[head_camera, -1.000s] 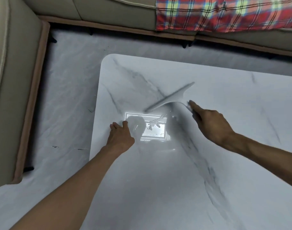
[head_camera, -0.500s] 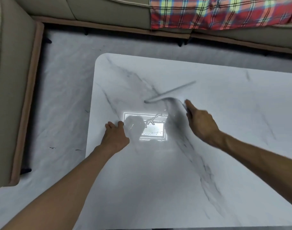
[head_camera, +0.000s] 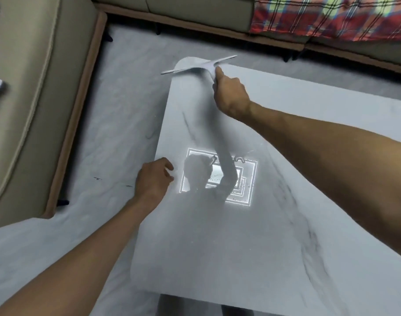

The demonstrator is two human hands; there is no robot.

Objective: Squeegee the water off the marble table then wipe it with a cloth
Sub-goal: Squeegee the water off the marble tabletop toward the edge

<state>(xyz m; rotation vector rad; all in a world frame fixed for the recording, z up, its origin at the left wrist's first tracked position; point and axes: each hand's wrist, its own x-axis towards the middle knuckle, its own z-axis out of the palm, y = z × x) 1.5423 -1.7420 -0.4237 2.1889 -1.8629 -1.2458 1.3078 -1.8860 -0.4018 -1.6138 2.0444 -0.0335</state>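
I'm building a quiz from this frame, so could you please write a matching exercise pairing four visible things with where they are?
Things:
1. squeegee
2. left hand
3. right hand
4. plaid blanket

Places:
A. resting at the marble table's left edge
B. on the sofa, top right
C. at the table's far left corner
D. gripping the squeegee handle

Pairs: 1-C, 2-A, 3-D, 4-B

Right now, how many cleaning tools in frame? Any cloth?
1. A squeegee in the right hand, blade at the marble table's far left corner. No cloth visible; it may be out of frame. Left hand holds nothing.
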